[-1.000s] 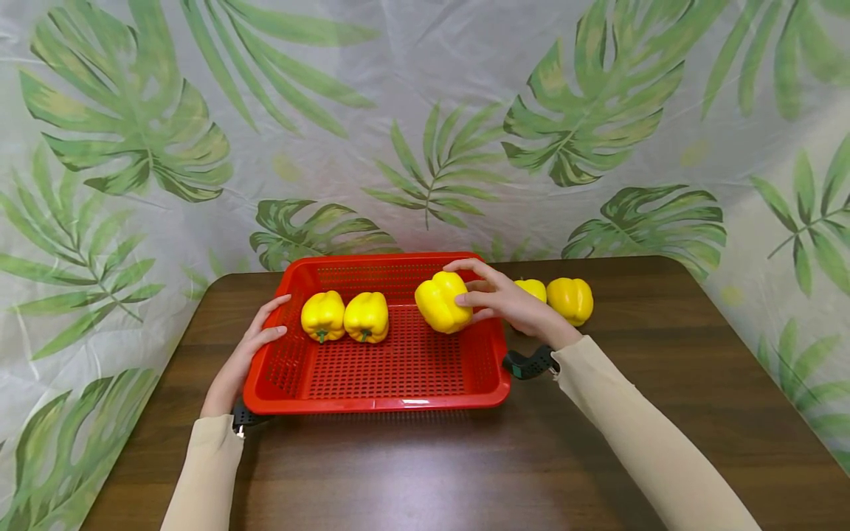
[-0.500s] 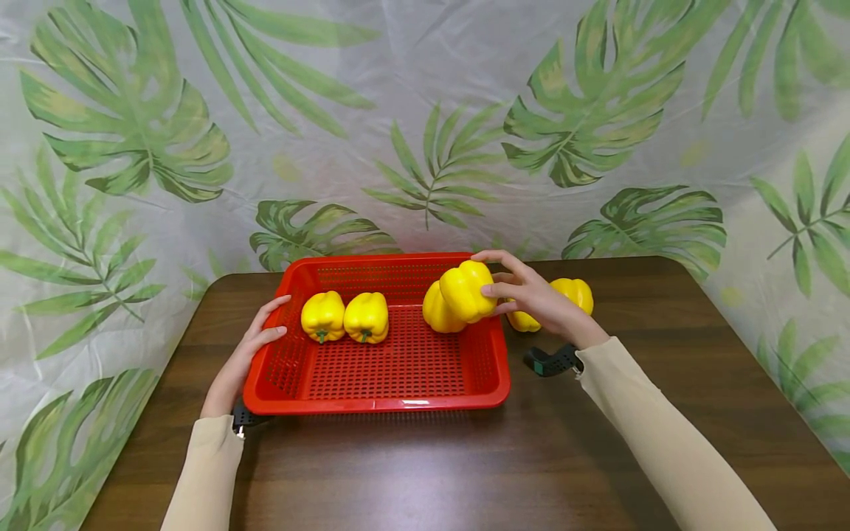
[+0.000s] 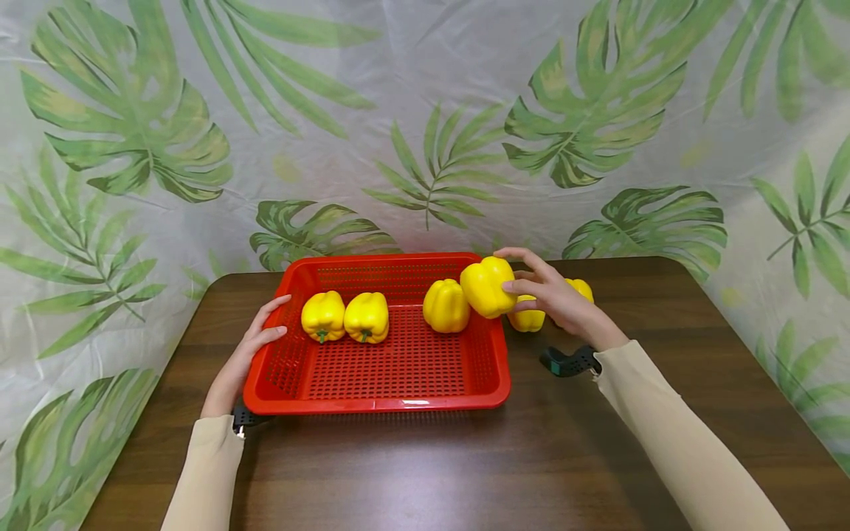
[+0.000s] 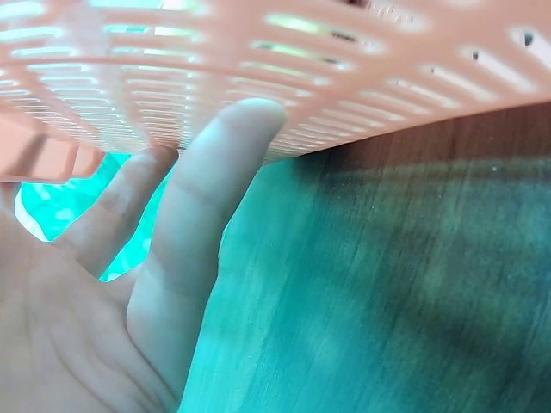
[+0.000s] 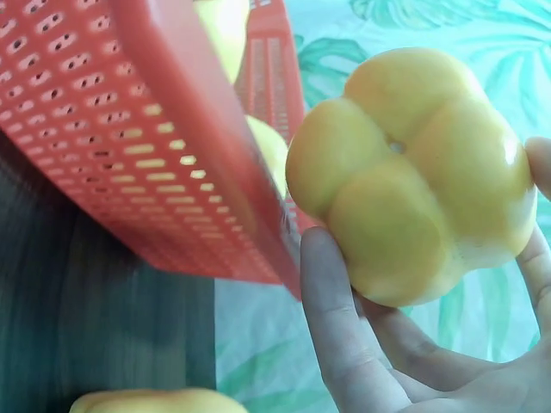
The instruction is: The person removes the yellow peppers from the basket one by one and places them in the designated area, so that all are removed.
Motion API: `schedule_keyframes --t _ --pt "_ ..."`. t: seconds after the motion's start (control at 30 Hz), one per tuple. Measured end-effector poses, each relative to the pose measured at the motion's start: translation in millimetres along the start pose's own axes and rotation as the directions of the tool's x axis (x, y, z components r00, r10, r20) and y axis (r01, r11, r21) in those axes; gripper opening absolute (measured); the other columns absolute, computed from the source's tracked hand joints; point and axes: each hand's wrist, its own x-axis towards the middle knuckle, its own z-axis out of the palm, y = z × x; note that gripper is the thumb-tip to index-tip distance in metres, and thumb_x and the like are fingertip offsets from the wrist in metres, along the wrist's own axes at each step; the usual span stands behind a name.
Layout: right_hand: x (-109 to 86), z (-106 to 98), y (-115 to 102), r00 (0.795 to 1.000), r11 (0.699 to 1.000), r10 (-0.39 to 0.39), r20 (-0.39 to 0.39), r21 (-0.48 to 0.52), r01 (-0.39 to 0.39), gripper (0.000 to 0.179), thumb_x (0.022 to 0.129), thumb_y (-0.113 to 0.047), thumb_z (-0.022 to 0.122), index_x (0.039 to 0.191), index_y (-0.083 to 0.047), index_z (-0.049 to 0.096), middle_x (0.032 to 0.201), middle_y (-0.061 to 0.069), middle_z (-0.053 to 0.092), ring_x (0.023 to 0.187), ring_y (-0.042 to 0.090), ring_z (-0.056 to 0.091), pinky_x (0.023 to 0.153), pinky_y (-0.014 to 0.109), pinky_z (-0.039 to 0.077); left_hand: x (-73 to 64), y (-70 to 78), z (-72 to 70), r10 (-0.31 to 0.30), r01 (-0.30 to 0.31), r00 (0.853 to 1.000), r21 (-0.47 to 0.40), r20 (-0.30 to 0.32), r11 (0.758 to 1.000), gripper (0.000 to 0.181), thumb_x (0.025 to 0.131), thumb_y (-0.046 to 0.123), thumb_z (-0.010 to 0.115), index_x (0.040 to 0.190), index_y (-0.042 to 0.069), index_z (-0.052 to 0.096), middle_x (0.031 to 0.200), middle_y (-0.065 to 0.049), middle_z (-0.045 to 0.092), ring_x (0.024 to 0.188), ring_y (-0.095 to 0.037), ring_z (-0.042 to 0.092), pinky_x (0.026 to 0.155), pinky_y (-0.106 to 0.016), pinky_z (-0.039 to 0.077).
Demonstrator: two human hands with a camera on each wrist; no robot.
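My right hand [image 3: 544, 291] grips a yellow bell pepper [image 3: 488, 287] above the right rim of a red perforated basket [image 3: 385, 404]. In the right wrist view, fingers and thumb lie around this bell pepper [image 5: 413, 181], its lobed end facing the camera. Inside the basket sit two bell peppers side by side at the left, with green stems, and a third bell pepper [image 3: 446, 306] at the right. My left hand [image 3: 242, 358] rests at the basket's left side. The left wrist view shows its straight thumb [image 4: 202, 206] against the slotted wall [image 4: 344, 86].
On the brown wooden table [image 3: 412, 472], right of the basket, stand one bell pepper [image 3: 527, 318] beneath the right hand and another bell pepper [image 3: 581, 287] partly hidden behind it. A leaf-patterned cloth [image 3: 425, 110] hangs behind the table.
My right hand has moved right with its bell pepper, from inside the basket to over the right rim, uncovering the third bell pepper there. The left hand has stayed put.
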Motion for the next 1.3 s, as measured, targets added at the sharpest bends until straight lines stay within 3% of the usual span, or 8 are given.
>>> schedule_keyframes --t 1.0,1.3 --pt "-27.5 -45 26 0.993 0.996 -0.054 -0.101 0.059 0.06 0.044 0.1 -0.015 0.049 0.141 -0.024 0.036 0.137 0.012 0.033 0.108 0.021 0.053 0.082 0.036 0.053 -0.3 -0.3 0.2 0.006 -0.006 1.0 0.009 -0.002 1.0 0.054 0.102 0.025 0.039 0.151 0.032 0.019 0.15 -0.008 0.016 0.125 -0.031 0.036 0.089 -0.036 0.048" --pt "-34.4 -58 36 0.988 0.991 -0.066 -0.138 0.103 0.08 0.045 0.1 -0.011 0.048 0.142 -0.019 0.034 0.131 0.01 0.037 0.101 0.018 0.058 0.081 0.036 0.054 -0.6 -1.4 0.1 0.011 -0.011 1.0 -0.005 0.007 1.0 0.053 0.102 0.025 0.039 0.151 0.031 0.019 0.15 -0.009 0.017 0.124 -0.032 0.037 0.089 -0.037 0.048"
